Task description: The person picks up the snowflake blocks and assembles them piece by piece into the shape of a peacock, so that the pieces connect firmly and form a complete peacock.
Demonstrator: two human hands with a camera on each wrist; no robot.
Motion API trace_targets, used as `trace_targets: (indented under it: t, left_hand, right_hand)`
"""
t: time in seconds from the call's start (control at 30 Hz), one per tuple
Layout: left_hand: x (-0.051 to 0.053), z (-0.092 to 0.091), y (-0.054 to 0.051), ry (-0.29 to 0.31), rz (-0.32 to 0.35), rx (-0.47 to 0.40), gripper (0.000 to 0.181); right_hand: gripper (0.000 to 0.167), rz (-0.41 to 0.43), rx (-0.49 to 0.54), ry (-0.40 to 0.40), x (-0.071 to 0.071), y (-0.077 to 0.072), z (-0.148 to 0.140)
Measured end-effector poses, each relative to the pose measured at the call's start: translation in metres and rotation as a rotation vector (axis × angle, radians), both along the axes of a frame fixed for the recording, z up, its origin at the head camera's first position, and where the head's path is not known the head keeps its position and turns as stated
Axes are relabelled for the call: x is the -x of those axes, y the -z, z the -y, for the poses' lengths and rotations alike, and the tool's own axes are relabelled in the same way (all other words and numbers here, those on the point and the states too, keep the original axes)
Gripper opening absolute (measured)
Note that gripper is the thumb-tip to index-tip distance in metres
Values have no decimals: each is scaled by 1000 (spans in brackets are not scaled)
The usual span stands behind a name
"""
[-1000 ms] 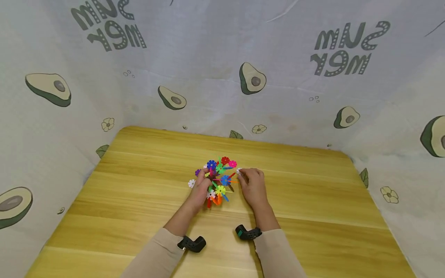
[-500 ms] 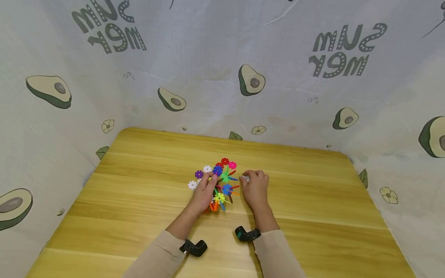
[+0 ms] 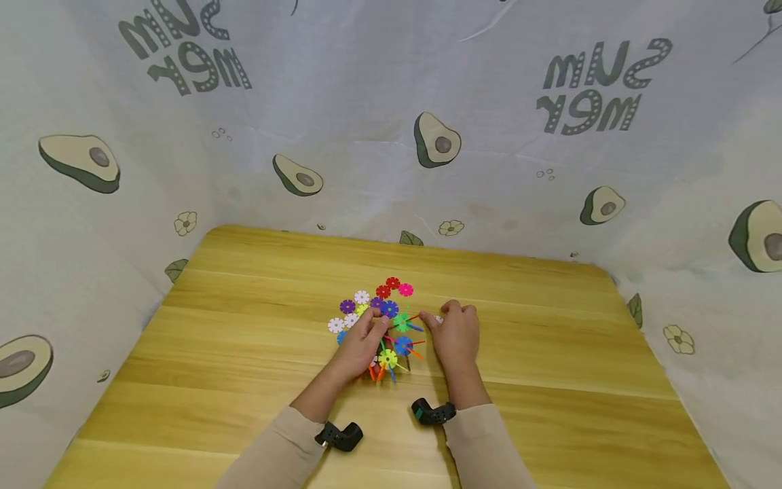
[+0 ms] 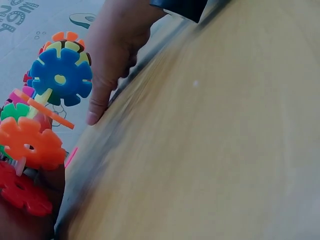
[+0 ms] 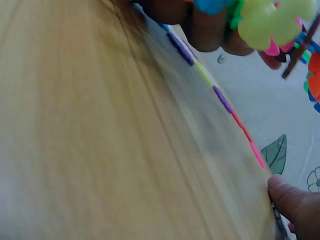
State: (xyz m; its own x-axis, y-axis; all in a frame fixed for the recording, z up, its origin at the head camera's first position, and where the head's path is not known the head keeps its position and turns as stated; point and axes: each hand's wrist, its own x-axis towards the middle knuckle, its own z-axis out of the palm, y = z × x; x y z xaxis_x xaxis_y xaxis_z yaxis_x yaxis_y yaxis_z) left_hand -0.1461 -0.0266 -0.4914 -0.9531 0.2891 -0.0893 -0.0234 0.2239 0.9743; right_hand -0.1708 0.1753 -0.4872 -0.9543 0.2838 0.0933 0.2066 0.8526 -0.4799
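In the head view my left hand (image 3: 359, 348) holds a cluster of interlocked, notched plastic flower discs (image 3: 403, 345) in many colours. Its fingers are partly hidden beneath the pieces. Blue (image 4: 61, 75) and orange discs (image 4: 31, 145) of that cluster show large in the left wrist view. To the right, my right hand (image 3: 457, 336) is low at the tabletop, thumb and forefinger spread apart. A white disc (image 3: 438, 319) lies between them, partly covered by the hand. In the right wrist view the thumb (image 5: 292, 197) rests on the table.
Several loose discs lie flat on the wooden table (image 3: 244, 339) beyond the left hand, among them a red disc (image 3: 393, 283), a pink disc (image 3: 406, 290) and a purple disc (image 3: 347, 307). A printed cloth (image 3: 366, 136) hangs behind the table.
The cluster has come slightly down and nearer to me with my left hand, uncovering more flat discs. My right hand has shifted a little right; the white disc, earlier at its fingertips, is between spread fingers.
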Motion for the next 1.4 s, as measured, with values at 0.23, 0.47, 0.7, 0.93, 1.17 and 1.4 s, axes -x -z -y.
trace_targets:
  t: [0.23,0.47,0.7,0.93,1.17,1.4]
  left_hand:
    - [-2,1,1,-12,2,27,43]
    - [-1,1,1,-6,15,-29,41]
    - [-3,1,3,53,4,-2,39]
    - [-4,-1,0,143,-22,25,35]
    - [-3,-1,-4,169,-47,60,34]
    - [-2,0,-3,192,-30,19,33]
  right_hand:
    - [51,71,17,-92,-2,-4,-12]
    - [32,127,143,-242,-1,-11,-28]
    - [22,58,521,-255,3,-1,-27]
    - [27,-31,1042,-433,2,2,-19]
    - [26,-29,1050,-494,1,0,-17]
    - [29,-80,1060,-538,1,2,-14]
